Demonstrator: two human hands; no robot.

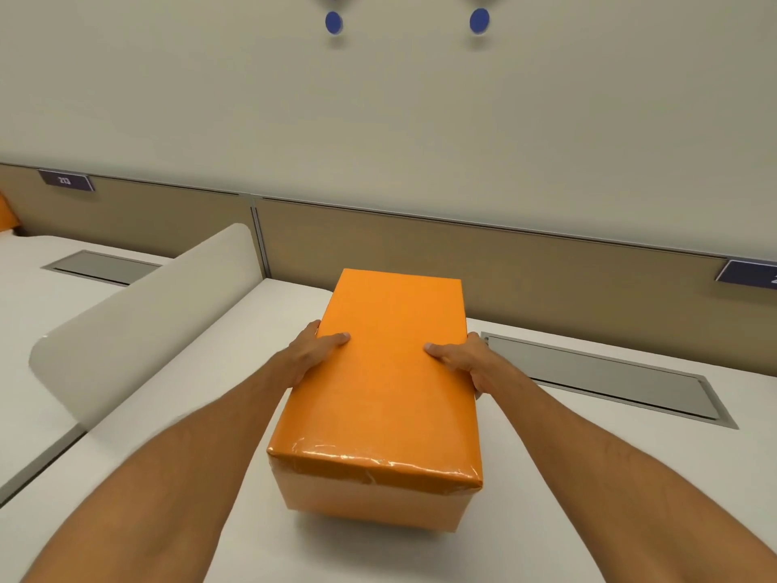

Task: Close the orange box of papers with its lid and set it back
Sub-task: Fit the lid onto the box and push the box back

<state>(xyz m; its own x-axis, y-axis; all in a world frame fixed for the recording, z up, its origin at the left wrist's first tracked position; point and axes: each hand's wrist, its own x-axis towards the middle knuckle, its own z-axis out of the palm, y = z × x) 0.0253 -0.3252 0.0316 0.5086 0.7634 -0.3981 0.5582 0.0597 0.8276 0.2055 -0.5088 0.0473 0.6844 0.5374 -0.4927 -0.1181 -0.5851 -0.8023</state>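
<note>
An orange box (370, 498) stands lengthwise on the white desk (176, 477) in front of me, with its orange lid (387, 372) seated over the top. Clear tape shines along the lid's near edge. The papers inside are hidden. My left hand (313, 355) grips the lid's left side, thumb lying on top. My right hand (462, 363) grips the right side the same way. The box's near end seems slightly raised, with a shadow under it.
A rounded beige divider (138, 330) rises to the left of the box. A grey cable hatch (601, 376) is set in the desk at the right, another hatch (101, 267) on the neighbouring desk. A tan partition (504, 267) runs along the back.
</note>
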